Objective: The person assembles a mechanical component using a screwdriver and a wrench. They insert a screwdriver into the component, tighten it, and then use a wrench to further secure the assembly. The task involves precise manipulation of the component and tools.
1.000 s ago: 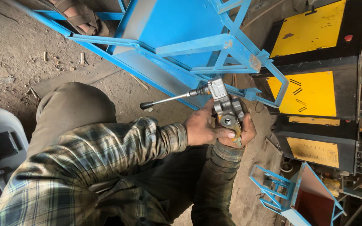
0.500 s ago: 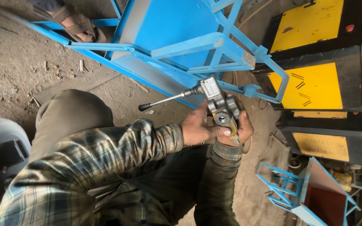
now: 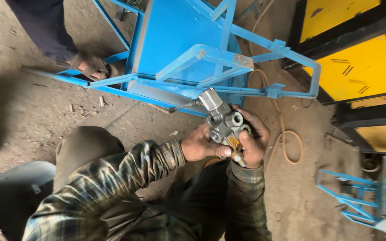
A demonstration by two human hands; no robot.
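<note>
A grey metal valve block (image 3: 222, 121) with round ports and a thin lever rod (image 3: 185, 105) sticking out to the left is held up in front of me. My left hand (image 3: 200, 145) grips its lower left side, thumb against the body. My right hand (image 3: 252, 142) wraps the right side and underside, fingers over a brass-coloured fitting at the bottom. Both plaid sleeves reach in from below.
A blue steel frame (image 3: 211, 67) with a flat panel stands just beyond the hands. Yellow and black machine panels (image 3: 362, 67) fill the right. An orange hose (image 3: 282, 134) loops on the dirt floor. Another person's sandalled foot (image 3: 90, 67) stands at upper left. A smaller blue frame (image 3: 358, 201) lies lower right.
The view has swung so the blue frame and another person's foot sit lower in the picture. Both hands still hold the valve block, with the lever rod still pointing left.
</note>
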